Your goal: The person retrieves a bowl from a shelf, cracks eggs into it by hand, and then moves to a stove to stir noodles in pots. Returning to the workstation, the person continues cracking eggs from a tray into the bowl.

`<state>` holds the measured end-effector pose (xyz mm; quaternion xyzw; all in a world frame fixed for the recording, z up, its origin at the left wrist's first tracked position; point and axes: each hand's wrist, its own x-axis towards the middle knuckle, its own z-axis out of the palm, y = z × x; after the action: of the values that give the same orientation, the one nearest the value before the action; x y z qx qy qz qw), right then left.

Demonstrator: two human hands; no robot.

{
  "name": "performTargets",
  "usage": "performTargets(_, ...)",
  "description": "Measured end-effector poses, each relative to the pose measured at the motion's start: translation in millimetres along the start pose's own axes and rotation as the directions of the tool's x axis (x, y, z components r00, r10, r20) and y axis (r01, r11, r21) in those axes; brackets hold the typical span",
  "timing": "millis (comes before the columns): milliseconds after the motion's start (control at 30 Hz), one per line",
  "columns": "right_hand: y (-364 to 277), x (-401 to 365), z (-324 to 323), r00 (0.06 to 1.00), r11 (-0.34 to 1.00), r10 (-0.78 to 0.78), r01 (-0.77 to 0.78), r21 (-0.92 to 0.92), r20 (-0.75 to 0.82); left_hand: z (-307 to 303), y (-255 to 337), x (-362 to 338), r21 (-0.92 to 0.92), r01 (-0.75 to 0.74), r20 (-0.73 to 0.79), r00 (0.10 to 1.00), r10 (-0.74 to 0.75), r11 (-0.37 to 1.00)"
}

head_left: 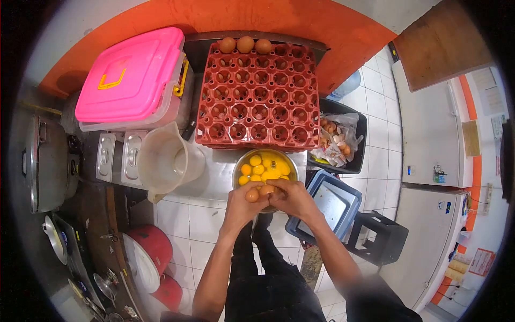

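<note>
My left hand [242, 203] is closed, with a brown egg [252, 195] in its fingers. My right hand [294, 199] curls in from the other side, its fingers closed around a second brown egg [266, 190] that lies between both hands. Exactly how the fingers share the two eggs is partly hidden. Both hands are at the near rim of a round metal bowl [294, 167], which holds several yolks [257, 169] and loose egg. Just beyond the bowl stands a stack of red egg trays [260, 102], with three brown eggs [245, 44] in its far row.
Left of the bowl stands a translucent pitcher [171, 161], near steel lids [132, 153] and a pink-lidded box [134, 75]. On the right are a black bin [354, 167] with shells and plastic, a blue-grey tray [343, 214] and a black stool [383, 236]. White refrigerators [429, 134] stand farther right.
</note>
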<state>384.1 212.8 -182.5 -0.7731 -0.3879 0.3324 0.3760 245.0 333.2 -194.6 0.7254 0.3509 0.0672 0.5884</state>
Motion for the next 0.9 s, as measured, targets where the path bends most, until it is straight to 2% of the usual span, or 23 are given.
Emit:
performTargets(33, 0.9, 0.3, 0.6, 1.0, 1.0, 0.006, -0.006, 0.011, -0.001, -1.2, -0.4, 2.0, -0.008, -0.012, 0.01, 1.0, 0.012, 1.0)
performTargets(167, 7.4, 0.9, 0.6, 0.99, 0.989, -0.139, 0.138, -0.044, -0.011, -7.8, -5.3, 9.4, -0.003, -0.132, 0.046, 0.99, 0.132, 0.991)
performTargets(267, 7.8, 2.1, -6.4, 0.981, 0.98, -0.19, 0.191, -0.056, 0.029, -22.1, -5.7, 16.2, 0.159, -0.337, 0.065, 0.941, 0.331, 0.928)
performTargets(367, 10.3, 3.9, -12.5, 0.953, 0.944, -0.301, 0.303, -0.13, 0.036, -29.3, 3.9, 15.3, 0.246, -0.397, 0.091, 0.918, 0.387, 0.884)
performTargets(433, 11.0, 7.8, -14.7, 0.927, 0.904, -0.374, 0.372, -0.211, 0.029, -30.9, 14.2, 13.0, 0.255, -0.401, 0.056, 0.915, 0.4, 0.88)
performTargets(533, -1.2, 5.2, -21.3, 0.972, 0.973, -0.228, 0.229, 0.017, -0.051, -20.7, 23.9, 14.1, 0.232, -0.422, -0.037, 0.897, 0.441, 0.876)
performTargets(600, 6.0, 2.0, -21.6, 0.991, 0.92, -0.037, 0.083, 0.384, -0.125, -2.8, 32.5, 18.0, 0.176, -0.427, -0.085, 0.891, 0.446, 0.887)
performTargets(633, 10.5, 0.8, -21.0, 0.99, 0.832, 0.059, 0.023, 0.555, -0.13, 11.1, 36.8, 20.8, 0.136, -0.418, -0.097, 0.897, 0.432, 0.898)
performTargets(667, 15.7, -1.0, -24.1, 0.976, 0.717, 0.134, 0.023, 0.697, -0.169, 23.8, 42.4, 23.3, 0.098, -0.407, -0.114, 0.902, 0.417, 0.908)
performTargets(733, 30.8, -4.4, -41.5, 0.936, 0.425, 0.29, 0.06, 0.903, -0.199, 48.6, 63.1, 36.1, -0.081, -0.476, -0.043, 0.879, 0.474, 0.876)
performTargets(767, 39.7, -4.7, -53.2, 0.912, 0.421, 0.32, 0.106, 0.901, -0.256, 56.3, 72.2, 41.7, -0.177, -0.498, -0.009, 0.863, 0.505, 0.849)
performTargets(833, 57.3, -4.5, -82.2, 0.848, 0.425, 0.381, 0.193, 0.885, -0.368, 61.9, 89.2, 45.5, -0.202, -0.479, -0.022, 0.874, 0.485, 0.854)
performTargets(867, 62.5, -0.6, -96.9, 0.783, 0.707, 0.343, 0.148, 0.691, -0.519, 62.0, 97.6, 44.6, -0.215, -0.467, -0.027, 0.881, 0.473, 0.857)
performTargets(900, 67.4, 8.7, -111.6, 0.722, 0.903, 0.252, 0.064, 0.424, -0.645, 56.7, 103.6, 40.5, -0.218, -0.428, -0.043, 0.902, 0.429, 0.877)
